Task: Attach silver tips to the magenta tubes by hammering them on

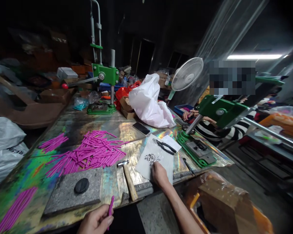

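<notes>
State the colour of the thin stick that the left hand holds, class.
The thin stick in the left hand is bright magenta, seen in the head view.

Pink sticks [95, 149], dozens; presses [106, 75], two; hammer [130, 183], one.

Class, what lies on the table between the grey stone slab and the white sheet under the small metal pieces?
The head view shows a wooden-handled hammer lying between the grey stone slab and the white sheet.
</notes>
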